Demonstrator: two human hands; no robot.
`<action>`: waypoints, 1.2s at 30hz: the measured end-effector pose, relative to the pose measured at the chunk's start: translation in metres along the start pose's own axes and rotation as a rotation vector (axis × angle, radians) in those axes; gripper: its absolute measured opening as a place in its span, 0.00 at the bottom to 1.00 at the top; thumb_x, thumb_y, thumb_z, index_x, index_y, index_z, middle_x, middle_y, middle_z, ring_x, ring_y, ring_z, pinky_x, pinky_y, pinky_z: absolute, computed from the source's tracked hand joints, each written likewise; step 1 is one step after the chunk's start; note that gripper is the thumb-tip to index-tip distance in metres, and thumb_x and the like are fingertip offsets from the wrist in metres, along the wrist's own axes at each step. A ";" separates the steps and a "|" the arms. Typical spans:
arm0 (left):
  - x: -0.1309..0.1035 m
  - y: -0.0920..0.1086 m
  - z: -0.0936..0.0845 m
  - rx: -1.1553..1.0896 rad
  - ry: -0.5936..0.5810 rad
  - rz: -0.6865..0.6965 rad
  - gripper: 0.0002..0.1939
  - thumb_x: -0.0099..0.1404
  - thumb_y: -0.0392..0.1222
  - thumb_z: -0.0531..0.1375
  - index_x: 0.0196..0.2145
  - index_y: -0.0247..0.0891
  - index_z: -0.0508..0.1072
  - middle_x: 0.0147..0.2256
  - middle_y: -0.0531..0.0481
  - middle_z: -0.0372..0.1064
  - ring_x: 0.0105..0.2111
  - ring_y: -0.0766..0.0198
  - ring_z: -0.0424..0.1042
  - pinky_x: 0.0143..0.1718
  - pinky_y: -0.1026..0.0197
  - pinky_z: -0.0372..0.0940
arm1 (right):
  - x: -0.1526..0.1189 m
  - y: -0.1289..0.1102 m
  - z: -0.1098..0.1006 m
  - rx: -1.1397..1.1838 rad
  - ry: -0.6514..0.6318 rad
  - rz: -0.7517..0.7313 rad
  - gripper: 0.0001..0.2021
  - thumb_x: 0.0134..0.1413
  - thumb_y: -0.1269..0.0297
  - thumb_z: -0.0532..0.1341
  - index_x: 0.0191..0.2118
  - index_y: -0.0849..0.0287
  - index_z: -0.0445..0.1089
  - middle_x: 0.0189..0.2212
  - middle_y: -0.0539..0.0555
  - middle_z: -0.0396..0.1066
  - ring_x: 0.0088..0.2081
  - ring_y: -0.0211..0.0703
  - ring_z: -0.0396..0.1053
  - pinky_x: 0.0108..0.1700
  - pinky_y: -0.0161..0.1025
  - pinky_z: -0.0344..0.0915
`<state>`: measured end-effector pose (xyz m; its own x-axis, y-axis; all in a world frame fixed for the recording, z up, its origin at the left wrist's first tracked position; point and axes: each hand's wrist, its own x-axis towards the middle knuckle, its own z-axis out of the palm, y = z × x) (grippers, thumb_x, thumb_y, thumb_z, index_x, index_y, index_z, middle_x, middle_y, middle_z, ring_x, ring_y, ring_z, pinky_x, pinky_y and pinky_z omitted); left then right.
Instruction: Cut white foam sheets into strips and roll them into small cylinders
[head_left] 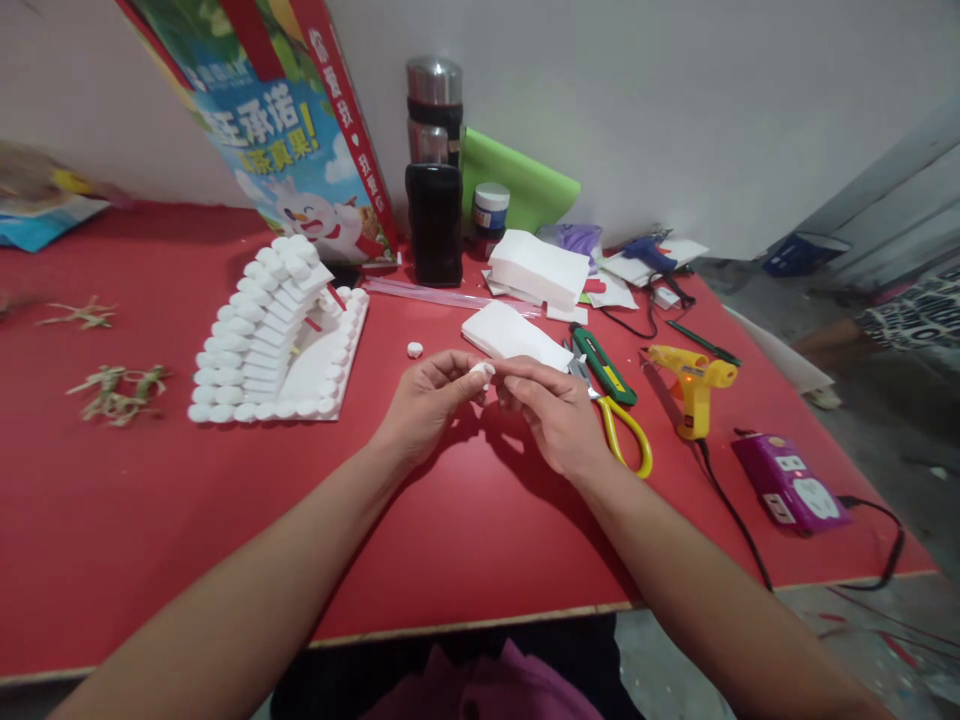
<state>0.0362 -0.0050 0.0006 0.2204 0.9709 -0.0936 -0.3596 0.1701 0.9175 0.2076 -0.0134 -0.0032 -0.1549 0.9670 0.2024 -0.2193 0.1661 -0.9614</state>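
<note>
My left hand (pixel 435 398) pinches a small white wad (pixel 482 372), apparently folded tissue, between thumb and fingers. Its underside is hidden by the fingers. My right hand (pixel 551 408) is closed against the wad's right side, thumb and forefinger pressed together at its edge. Just beyond my left hand lies another small white wad (pixel 415 350) on the red table. Behind both hands rests a folded stack of white tissue (pixel 514 332). To the left stands a white model staircase (pixel 259 345) with rows of rounded white pieces along its steps and base.
Yellow-handled scissors (pixel 630 440) and a green utility knife (pixel 600 362) lie by my right hand. Farther right are a yellow glue gun (pixel 694 385) and a purple power socket (pixel 791 482), both with cords. A black case (pixel 435 225) and a patterned box (pixel 300 130) stand behind.
</note>
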 end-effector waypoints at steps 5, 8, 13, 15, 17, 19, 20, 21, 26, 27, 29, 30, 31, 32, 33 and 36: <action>-0.001 0.000 -0.001 0.012 -0.025 -0.032 0.14 0.60 0.49 0.73 0.35 0.39 0.76 0.25 0.53 0.72 0.21 0.69 0.68 0.24 0.66 0.64 | 0.000 -0.010 -0.003 -0.262 -0.014 -0.150 0.12 0.62 0.65 0.63 0.44 0.46 0.84 0.39 0.52 0.76 0.40 0.44 0.71 0.46 0.47 0.70; 0.000 0.000 -0.003 0.014 -0.040 -0.004 0.13 0.60 0.48 0.73 0.36 0.39 0.78 0.26 0.52 0.73 0.24 0.67 0.70 0.26 0.65 0.64 | 0.000 -0.012 -0.004 -0.301 -0.023 -0.185 0.12 0.63 0.65 0.62 0.44 0.46 0.84 0.40 0.53 0.76 0.40 0.44 0.72 0.46 0.47 0.70; 0.001 0.000 -0.004 0.075 -0.031 0.032 0.12 0.60 0.48 0.73 0.36 0.37 0.81 0.26 0.51 0.74 0.26 0.67 0.71 0.28 0.64 0.65 | 0.001 -0.010 -0.006 -0.338 -0.037 -0.209 0.13 0.63 0.66 0.62 0.45 0.45 0.83 0.40 0.52 0.75 0.39 0.43 0.72 0.43 0.46 0.70; 0.001 0.001 -0.003 0.086 -0.012 0.027 0.12 0.59 0.47 0.73 0.34 0.37 0.81 0.25 0.52 0.73 0.24 0.67 0.70 0.28 0.64 0.65 | 0.001 -0.011 -0.007 -0.373 -0.037 -0.241 0.14 0.63 0.68 0.61 0.46 0.45 0.83 0.39 0.52 0.75 0.38 0.43 0.72 0.42 0.45 0.69; 0.001 0.001 -0.002 0.093 0.008 0.018 0.12 0.58 0.47 0.73 0.33 0.37 0.80 0.24 0.53 0.72 0.23 0.68 0.69 0.27 0.64 0.64 | 0.001 -0.013 -0.007 -0.431 -0.033 -0.291 0.15 0.62 0.69 0.61 0.46 0.46 0.83 0.38 0.53 0.74 0.38 0.43 0.73 0.42 0.45 0.70; 0.001 0.002 0.000 0.105 0.019 0.022 0.13 0.56 0.47 0.74 0.32 0.37 0.80 0.24 0.53 0.72 0.22 0.68 0.68 0.26 0.65 0.64 | 0.000 -0.015 -0.006 -0.497 -0.028 -0.339 0.16 0.62 0.70 0.61 0.47 0.45 0.83 0.38 0.53 0.75 0.39 0.44 0.73 0.44 0.47 0.71; 0.001 0.003 0.000 0.115 0.020 0.028 0.13 0.55 0.47 0.75 0.32 0.36 0.80 0.24 0.53 0.72 0.23 0.69 0.68 0.26 0.65 0.63 | 0.000 -0.016 -0.006 -0.524 -0.028 -0.357 0.16 0.61 0.70 0.60 0.47 0.45 0.83 0.38 0.53 0.75 0.39 0.45 0.74 0.44 0.48 0.71; 0.001 0.003 0.001 0.125 0.023 0.035 0.14 0.55 0.47 0.75 0.31 0.36 0.79 0.24 0.53 0.72 0.23 0.69 0.68 0.27 0.65 0.63 | -0.001 -0.016 -0.006 -0.544 -0.028 -0.371 0.17 0.61 0.70 0.60 0.47 0.45 0.83 0.38 0.53 0.75 0.40 0.45 0.74 0.45 0.48 0.71; 0.001 0.002 0.001 0.175 0.063 0.072 0.14 0.53 0.47 0.75 0.31 0.36 0.79 0.24 0.53 0.71 0.23 0.68 0.68 0.26 0.65 0.62 | -0.001 -0.016 -0.005 -0.587 -0.035 -0.448 0.18 0.61 0.73 0.60 0.48 0.48 0.82 0.39 0.55 0.76 0.40 0.45 0.75 0.44 0.47 0.73; 0.001 0.001 0.001 0.186 0.063 0.079 0.14 0.53 0.47 0.75 0.31 0.36 0.79 0.23 0.53 0.71 0.22 0.69 0.67 0.26 0.65 0.61 | -0.002 -0.015 -0.005 -0.598 -0.034 -0.465 0.18 0.61 0.73 0.59 0.48 0.49 0.82 0.39 0.55 0.76 0.40 0.45 0.75 0.44 0.47 0.73; 0.001 0.001 0.000 0.200 0.056 0.094 0.14 0.53 0.46 0.75 0.30 0.36 0.78 0.22 0.54 0.70 0.22 0.69 0.66 0.25 0.65 0.61 | -0.002 -0.014 -0.006 -0.627 -0.031 -0.495 0.18 0.61 0.74 0.59 0.48 0.49 0.82 0.40 0.55 0.77 0.41 0.45 0.76 0.45 0.46 0.74; 0.001 0.001 0.000 0.201 0.053 0.102 0.14 0.53 0.46 0.75 0.29 0.36 0.77 0.22 0.54 0.70 0.22 0.69 0.66 0.25 0.65 0.60 | -0.002 -0.013 -0.006 -0.642 -0.031 -0.513 0.18 0.61 0.74 0.59 0.48 0.50 0.82 0.40 0.55 0.77 0.41 0.45 0.76 0.44 0.46 0.74; 0.001 0.001 0.000 0.199 0.051 0.108 0.14 0.52 0.46 0.75 0.29 0.36 0.77 0.22 0.54 0.69 0.21 0.70 0.65 0.25 0.65 0.60 | -0.002 -0.012 -0.006 -0.655 -0.034 -0.536 0.17 0.61 0.74 0.59 0.48 0.51 0.82 0.40 0.55 0.77 0.41 0.45 0.76 0.44 0.46 0.75; 0.001 0.001 0.000 0.195 0.050 0.110 0.15 0.51 0.45 0.76 0.29 0.36 0.77 0.22 0.55 0.69 0.21 0.70 0.64 0.24 0.65 0.59 | -0.002 -0.012 -0.007 -0.666 -0.038 -0.563 0.17 0.61 0.74 0.59 0.49 0.52 0.81 0.40 0.56 0.77 0.41 0.45 0.77 0.44 0.45 0.75; 0.002 0.001 0.001 0.188 0.048 0.109 0.15 0.50 0.45 0.76 0.29 0.36 0.76 0.23 0.55 0.69 0.21 0.70 0.64 0.24 0.65 0.59 | -0.002 -0.011 -0.007 -0.677 -0.044 -0.593 0.17 0.61 0.75 0.59 0.49 0.53 0.81 0.40 0.56 0.77 0.41 0.45 0.77 0.44 0.45 0.75; 0.002 0.001 0.001 0.171 0.036 0.104 0.17 0.48 0.44 0.78 0.28 0.36 0.75 0.24 0.56 0.69 0.22 0.71 0.64 0.23 0.66 0.58 | -0.001 -0.009 -0.009 -0.726 -0.059 -0.669 0.17 0.61 0.76 0.59 0.50 0.54 0.80 0.40 0.56 0.77 0.42 0.45 0.77 0.44 0.45 0.76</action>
<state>0.0377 -0.0035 0.0014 0.1561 0.9877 -0.0058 -0.2192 0.0403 0.9748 0.2182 -0.0144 0.0033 -0.2665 0.6226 0.7358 0.3617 0.7722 -0.5223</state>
